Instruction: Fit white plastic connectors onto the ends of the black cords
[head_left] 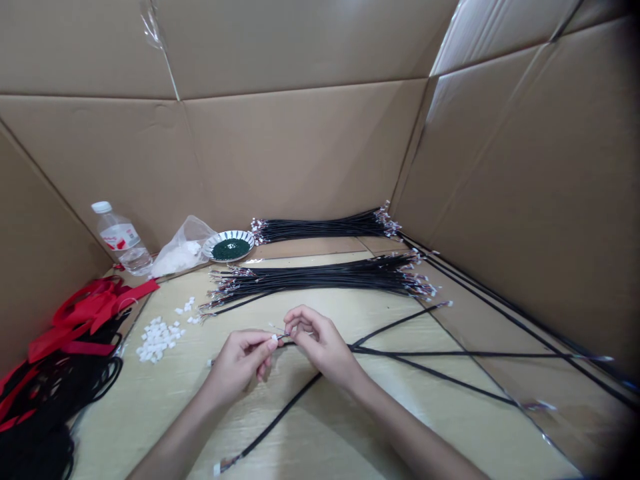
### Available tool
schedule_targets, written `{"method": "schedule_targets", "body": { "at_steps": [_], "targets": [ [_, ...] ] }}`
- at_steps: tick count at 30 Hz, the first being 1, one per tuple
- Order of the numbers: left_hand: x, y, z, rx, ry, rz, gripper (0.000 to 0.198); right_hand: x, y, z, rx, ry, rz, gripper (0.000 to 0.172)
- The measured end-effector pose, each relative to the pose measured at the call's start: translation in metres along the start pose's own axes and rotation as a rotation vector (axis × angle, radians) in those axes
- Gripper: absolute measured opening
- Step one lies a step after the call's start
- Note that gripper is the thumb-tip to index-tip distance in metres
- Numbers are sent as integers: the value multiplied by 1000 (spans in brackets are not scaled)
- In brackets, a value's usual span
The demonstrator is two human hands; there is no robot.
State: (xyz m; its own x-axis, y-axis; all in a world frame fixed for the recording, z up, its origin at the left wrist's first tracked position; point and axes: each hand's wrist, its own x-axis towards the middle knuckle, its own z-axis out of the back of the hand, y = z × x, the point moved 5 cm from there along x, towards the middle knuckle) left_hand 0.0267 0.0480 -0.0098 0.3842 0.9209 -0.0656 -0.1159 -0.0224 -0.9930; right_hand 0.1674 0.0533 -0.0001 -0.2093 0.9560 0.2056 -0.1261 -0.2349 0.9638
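Centre frame, the left hand point(234, 363) pinches a white connector point(275, 339), the right hand point(320, 345) thin wires point(283, 336); straight alignment seems wise.

Left hand point(240, 360): white connector point(275, 339) is pinched.
Right hand point(323, 347): thin wires point(282, 336) are held.
Cable bundles point(320, 279): laid behind the hands.

Workshop: cable bundles point(320, 279), white connectors point(159, 339)

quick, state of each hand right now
Left hand: closed, pinching a small white connector.
Right hand: closed, pinching thin wires beside it.
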Motion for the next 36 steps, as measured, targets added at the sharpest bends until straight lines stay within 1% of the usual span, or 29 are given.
{"method": "schedule_targets", "body": {
  "at_steps": [3, 8, 15, 19, 21, 25, 30, 36],
  "targets": [
    [0, 1, 1, -2, 3, -1, 45, 1, -1, 3, 33, -3, -34, 16],
    [1, 3, 2, -19, 38, -12, 45, 0, 2, 2, 29, 25, -43, 18],
    [2, 3, 0, -106, 78, 30, 46, -1, 16, 1, -19, 32, 56, 11],
    [0, 0, -3, -123, 130, 28, 46, -1, 18, -1, -53, 28, 53, 6],
    [0, -2, -4, -109, 146, 23, 48, -2, 17, -1, -57, 29, 51, 6],
    [-1, -6, -3, -93, 138, 34, 48, -2, 18, -2, -58, 36, 78, 8],
    [-1, -3, 0, -74, 139, 22, 47, -4, 23, 0, -40, 35, 113, 13],
    [-1, 2, 3, -10, 162, -9, 44, -5, 22, 0, 57, 72, 34, 15]
  ]
}}
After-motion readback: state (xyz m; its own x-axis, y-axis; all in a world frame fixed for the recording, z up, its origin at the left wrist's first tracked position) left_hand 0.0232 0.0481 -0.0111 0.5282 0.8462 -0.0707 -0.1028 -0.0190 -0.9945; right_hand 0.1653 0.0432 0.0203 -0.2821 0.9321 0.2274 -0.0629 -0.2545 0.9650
